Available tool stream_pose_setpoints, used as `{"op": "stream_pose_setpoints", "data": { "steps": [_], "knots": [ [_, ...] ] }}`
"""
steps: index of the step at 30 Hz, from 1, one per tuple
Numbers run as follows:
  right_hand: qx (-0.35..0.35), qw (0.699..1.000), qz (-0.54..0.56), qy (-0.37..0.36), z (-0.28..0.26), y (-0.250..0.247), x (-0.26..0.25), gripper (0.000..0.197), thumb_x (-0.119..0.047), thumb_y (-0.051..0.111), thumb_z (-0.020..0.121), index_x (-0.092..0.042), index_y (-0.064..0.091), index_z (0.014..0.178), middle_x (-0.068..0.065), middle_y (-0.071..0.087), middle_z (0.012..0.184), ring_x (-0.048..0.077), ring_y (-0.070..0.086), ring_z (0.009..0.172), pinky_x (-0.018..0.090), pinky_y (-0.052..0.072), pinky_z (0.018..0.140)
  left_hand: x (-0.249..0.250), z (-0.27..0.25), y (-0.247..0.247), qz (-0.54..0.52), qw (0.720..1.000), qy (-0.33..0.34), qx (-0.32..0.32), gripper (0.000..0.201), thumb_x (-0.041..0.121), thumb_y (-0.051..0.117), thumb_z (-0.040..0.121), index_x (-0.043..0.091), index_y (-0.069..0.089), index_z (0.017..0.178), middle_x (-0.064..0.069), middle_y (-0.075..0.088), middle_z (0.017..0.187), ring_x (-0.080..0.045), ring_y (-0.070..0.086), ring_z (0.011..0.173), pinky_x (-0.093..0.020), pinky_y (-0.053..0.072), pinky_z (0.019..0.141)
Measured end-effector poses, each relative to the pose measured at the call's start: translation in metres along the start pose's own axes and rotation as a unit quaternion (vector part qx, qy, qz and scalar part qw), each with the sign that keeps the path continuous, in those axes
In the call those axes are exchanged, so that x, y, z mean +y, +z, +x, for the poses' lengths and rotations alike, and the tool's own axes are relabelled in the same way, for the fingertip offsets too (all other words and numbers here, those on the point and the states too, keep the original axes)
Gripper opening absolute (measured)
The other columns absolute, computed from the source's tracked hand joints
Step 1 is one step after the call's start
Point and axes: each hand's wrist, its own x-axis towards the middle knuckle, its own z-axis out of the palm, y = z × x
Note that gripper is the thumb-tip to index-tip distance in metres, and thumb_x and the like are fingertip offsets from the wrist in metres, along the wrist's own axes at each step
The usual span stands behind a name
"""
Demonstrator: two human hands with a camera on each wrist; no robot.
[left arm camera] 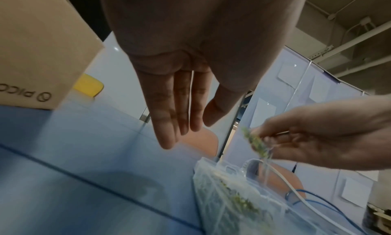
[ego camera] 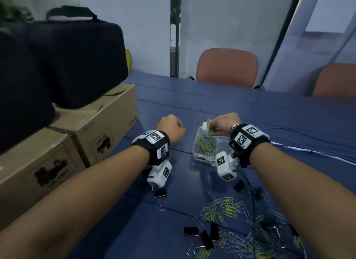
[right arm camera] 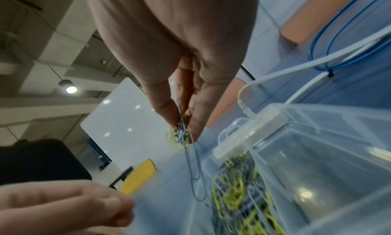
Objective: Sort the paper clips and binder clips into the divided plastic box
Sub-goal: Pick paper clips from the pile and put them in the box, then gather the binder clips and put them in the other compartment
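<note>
right hand (ego camera: pixel 223 123) grip pinching paper clips (right arm camera: pixel 182 136) over plastic box (ego camera: pixel 204 152) | left hand (left arm camera: pixel 180 104) grip released, empty | cardboard boxes (ego camera: pixel 100 119) left on counter (ego camera: pixel 212 104) | binder clips (ego camera: pixel 202 233) scattered near

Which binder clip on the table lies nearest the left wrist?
The lone black binder clip just below the left wrist camera; the other binder clips lie nearer the person, among loose paper clips.

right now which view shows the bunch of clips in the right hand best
The right wrist view: the clip bunch hangs close and sharp from the fingers. The head view shows it small above the plastic box; the left wrist view shows it blurred.
</note>
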Motion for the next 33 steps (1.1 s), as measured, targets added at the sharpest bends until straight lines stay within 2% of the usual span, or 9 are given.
{"op": "stream_pose_setpoints", "data": {
  "steps": [3, 6, 10, 17, 22, 26, 28, 30, 33],
  "knots": [
    [-0.022, 0.997, -0.069, 0.041, 0.019, 0.019, 0.021, 0.040, -0.006, 0.081, 0.070, 0.001, 0.068, 0.107, 0.017, 0.071, 0.104, 0.027, 0.072, 0.087, 0.037, 0.063, 0.073, -0.013, -0.004, 0.003, 0.012, 1.000, -0.003, -0.008, 0.016, 0.019, 0.063, 0.082, 0.015, 0.079, 0.081, -0.003, 0.076, 0.086, -0.025, 0.070, 0.084, -0.028, 0.054, 0.072],
    [-0.014, 0.995, -0.050, 0.082, 0.027, 0.027, 0.028, 0.027, -0.009, 0.079, 0.074, 0.008, 0.066, 0.091, 0.022, 0.072, 0.103, 0.034, 0.073, 0.091, 0.048, 0.060, 0.082, -0.018, -0.007, 0.007, 0.019, 1.000, 0.006, -0.008, 0.017, 0.020, 0.062, 0.082, 0.018, 0.079, 0.083, -0.001, 0.076, 0.089, -0.022, 0.068, 0.089, -0.025, 0.049, 0.074],
    [0.010, 0.996, -0.080, 0.032, 0.015, 0.017, 0.014, 0.048, -0.015, 0.079, 0.065, 0.000, 0.068, 0.109, 0.014, 0.071, 0.105, 0.026, 0.072, 0.093, 0.038, 0.062, 0.077, -0.012, -0.011, 0.010, 0.010, 1.000, 0.023, -0.015, 0.015, 0.021, 0.063, 0.080, 0.019, 0.078, 0.082, -0.001, 0.076, 0.087, -0.023, 0.068, 0.090, -0.033, 0.057, 0.083],
    [-0.015, 0.995, -0.091, -0.025, -0.049, -0.002, -0.003, 0.010, -0.011, 0.068, 0.083, -0.008, 0.068, 0.093, 0.006, 0.072, 0.089, 0.017, 0.070, 0.076, 0.033, 0.058, 0.072, 0.017, -0.037, 0.018, 0.025, 0.992, 0.116, -0.044, 0.011, 0.020, 0.068, 0.081, 0.020, 0.079, 0.086, 0.001, 0.076, 0.088, -0.018, 0.068, 0.089, -0.030, 0.054, 0.085],
    [-0.045, 0.980, -0.171, -0.088, -0.111, -0.023, 0.014, 0.008, -0.008, 0.065, 0.084, -0.007, 0.073, 0.085, 0.007, 0.071, 0.073, 0.017, 0.064, 0.057, 0.027, 0.054, 0.054, 0.034, -0.079, 0.034, 0.114, 0.962, 0.200, -0.147, 0.014, 0.019, 0.071, 0.081, 0.022, 0.077, 0.094, 0.003, 0.071, 0.089, -0.015, 0.061, 0.084, -0.025, 0.050, 0.078],
    [-0.104, 0.926, -0.348, -0.105, -0.151, -0.037, 0.048, 0.013, -0.008, 0.063, 0.086, -0.011, 0.076, 0.086, 0.005, 0.072, 0.074, 0.012, 0.062, 0.050, 0.020, 0.049, 0.043, 0.038, -0.113, 0.055, 0.164, 0.929, 0.219, -0.248, 0.020, 0.025, 0.082, 0.075, 0.020, 0.076, 0.093, 0.010, 0.060, 0.072, -0.012, 0.057, 0.070, -0.024, 0.042, 0.063],
    [-0.110, 0.905, -0.397, -0.104, -0.167, -0.044, 0.064, 0.012, -0.010, 0.066, 0.084, -0.015, 0.077, 0.086, 0.003, 0.073, 0.074, 0.007, 0.060, 0.042, 0.019, 0.049, 0.041, 0.040, -0.129, 0.058, 0.159, 0.914, 0.227, -0.298, 0.023, 0.028, 0.085, 0.073, 0.018, 0.076, 0.092, 0.011, 0.062, 0.067, -0.001, 0.057, 0.057, -0.019, 0.042, 0.054],
    [-0.109, 0.897, -0.414, -0.112, -0.180, -0.047, 0.076, 0.011, -0.015, 0.068, 0.084, -0.019, 0.077, 0.086, 0.000, 0.075, 0.077, 0.011, 0.068, 0.054, 0.025, 0.057, 0.050, 0.042, -0.144, 0.059, 0.155, 0.904, 0.211, -0.337, 0.031, 0.034, 0.088, 0.070, 0.017, 0.074, 0.092, 0.011, 0.062, 0.064, 0.004, 0.054, 0.043, -0.015, 0.046, 0.049],
    [-0.109, 0.884, -0.432, -0.141, -0.196, -0.047, 0.089, 0.010, -0.019, 0.070, 0.083, -0.022, 0.078, 0.086, -0.005, 0.075, 0.083, 0.015, 0.070, 0.079, 0.029, 0.059, 0.071, 0.040, -0.161, 0.060, 0.144, 0.899, 0.185, -0.371, 0.046, 0.041, 0.093, 0.061, 0.020, 0.071, 0.095, 0.000, 0.068, 0.078, -0.006, 0.058, 0.052, -0.031, 0.058, 0.052]
  ]
}}
